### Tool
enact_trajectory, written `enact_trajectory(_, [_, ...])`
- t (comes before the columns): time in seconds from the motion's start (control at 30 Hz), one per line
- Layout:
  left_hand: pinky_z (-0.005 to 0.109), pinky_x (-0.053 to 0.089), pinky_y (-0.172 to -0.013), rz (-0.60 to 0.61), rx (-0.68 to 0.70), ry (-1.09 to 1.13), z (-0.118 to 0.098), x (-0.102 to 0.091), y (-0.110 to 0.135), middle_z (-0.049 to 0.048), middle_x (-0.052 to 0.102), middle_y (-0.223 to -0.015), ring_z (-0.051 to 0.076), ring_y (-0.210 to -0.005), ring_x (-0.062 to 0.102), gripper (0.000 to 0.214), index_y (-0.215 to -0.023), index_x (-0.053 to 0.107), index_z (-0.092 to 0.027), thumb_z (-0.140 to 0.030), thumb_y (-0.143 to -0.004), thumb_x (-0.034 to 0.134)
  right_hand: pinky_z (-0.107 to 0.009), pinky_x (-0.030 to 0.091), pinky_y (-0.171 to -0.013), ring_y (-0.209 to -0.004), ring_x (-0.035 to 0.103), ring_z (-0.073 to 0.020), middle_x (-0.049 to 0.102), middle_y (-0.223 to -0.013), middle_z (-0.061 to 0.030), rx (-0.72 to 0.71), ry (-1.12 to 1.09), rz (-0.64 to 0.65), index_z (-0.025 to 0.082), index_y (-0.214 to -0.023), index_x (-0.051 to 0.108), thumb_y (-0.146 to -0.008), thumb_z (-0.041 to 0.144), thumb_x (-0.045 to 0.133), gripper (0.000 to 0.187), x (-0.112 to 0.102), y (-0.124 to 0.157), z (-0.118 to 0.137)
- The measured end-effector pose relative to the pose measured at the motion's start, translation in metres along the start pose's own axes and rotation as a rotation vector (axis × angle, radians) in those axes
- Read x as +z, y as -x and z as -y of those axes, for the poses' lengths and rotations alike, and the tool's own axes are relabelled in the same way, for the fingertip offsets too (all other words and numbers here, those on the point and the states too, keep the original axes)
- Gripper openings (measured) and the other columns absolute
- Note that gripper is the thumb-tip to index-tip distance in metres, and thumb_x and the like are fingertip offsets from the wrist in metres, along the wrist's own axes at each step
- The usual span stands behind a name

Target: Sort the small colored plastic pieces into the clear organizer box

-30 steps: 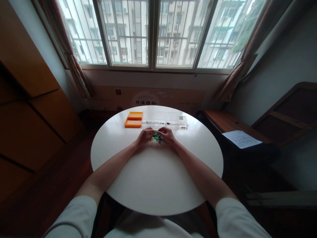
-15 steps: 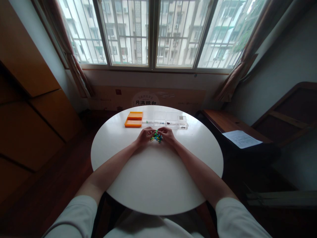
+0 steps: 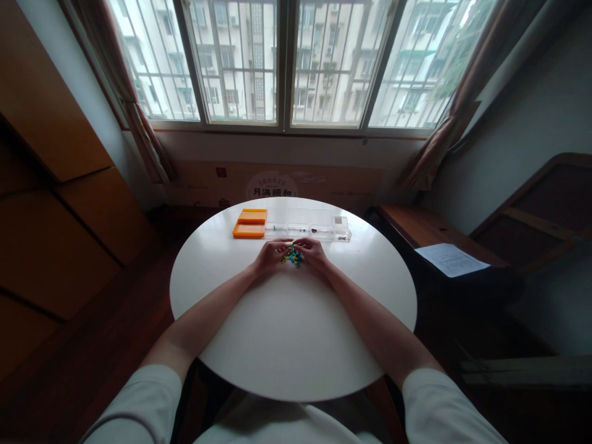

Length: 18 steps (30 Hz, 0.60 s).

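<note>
A pile of small green, blue and yellow plastic pieces (image 3: 291,258) lies on the white round table (image 3: 296,333). My left hand (image 3: 269,255) curls around the pile's left side, its fingers bent, with bits of colour by its thumb. From the right, my right hand (image 3: 311,251) bends over the pile, thumb and fingers drawn together at a small green piece (image 3: 293,245). The fingertips of both hands nearly meet there. What lies in the left fingers is too small to make out.
Behind my hands stand an open orange box (image 3: 250,229) and a row of clear lidded boxes (image 3: 298,232) with a few small pieces inside. A wooden bench (image 3: 402,223) with a paper sheet (image 3: 451,259) is on the right. A window (image 3: 284,61) is ahead.
My left hand's fingers have shifted slightly, and a bit of colour now shows by its thumb. My right hand has hardly moved; the boxes are unchanged.
</note>
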<state>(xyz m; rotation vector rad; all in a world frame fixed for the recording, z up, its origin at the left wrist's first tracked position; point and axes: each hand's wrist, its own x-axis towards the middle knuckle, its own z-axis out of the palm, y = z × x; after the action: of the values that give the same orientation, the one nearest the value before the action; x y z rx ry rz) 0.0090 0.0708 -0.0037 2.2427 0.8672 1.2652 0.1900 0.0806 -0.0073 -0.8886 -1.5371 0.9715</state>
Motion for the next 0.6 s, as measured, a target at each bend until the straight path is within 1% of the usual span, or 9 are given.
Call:
enact_trajectory(0.17, [0.026,0.053,-0.071,-0.007,0.005,0.009,-0.0008,0.0017,0.0008,0.0079,0.065,-0.109,0.016,-0.079,0.066,0.023,-0.095,0.070,-0.017,-0.030,-0.084,0.054,-0.028,0.049,-0.058,-0.061,0.061,-0.0162,0.067,-0.067,-0.0050,0.011,0.009,-0.006,0.016,-0.074,0.068,-0.056,0.048,0.074,0.037,0.0003,-0.0009,-0.0022])
enact_trajectory(0.3, [0.027,0.053,-0.074,-0.006,0.001,-0.024,-0.0018,0.0016,0.0013,0.0073,0.066,-0.108,0.018,-0.084,0.066,0.022,-0.094,0.071,-0.018,-0.028,-0.083,0.054,-0.028,0.049,-0.058,-0.060,0.061,-0.0163,0.066,-0.067,-0.0047,0.024,0.019,-0.016,0.016,-0.073,0.067,-0.055,0.047,0.074,0.037,0.0003,-0.0019,-0.0043])
enact_trajectory(0.47, [0.031,0.051,-0.083,-0.021,0.057,-0.059,-0.0011,0.0011,0.0014,0.0073,0.066,-0.107,0.020,-0.093,0.064,0.021,-0.094,0.071,-0.018,-0.028,-0.083,0.055,-0.028,0.049,-0.059,-0.060,0.061,-0.0159,0.066,-0.067,-0.0044,0.030,0.021,-0.013,0.015,-0.074,0.067,-0.056,0.048,0.074,0.038,0.0004,-0.0015,-0.0055])
enact_trajectory(0.6, [0.031,0.051,-0.083,-0.028,0.091,-0.072,-0.0001,0.0010,0.0006,0.0079,0.067,-0.104,0.019,-0.092,0.064,0.020,-0.091,0.071,-0.018,-0.028,-0.083,0.056,-0.028,0.049,-0.058,-0.060,0.060,-0.0154,0.066,-0.067,-0.0041,0.028,0.038,-0.016,0.015,-0.073,0.066,-0.056,0.049,0.073,0.039,0.0008,-0.0007,-0.0042])
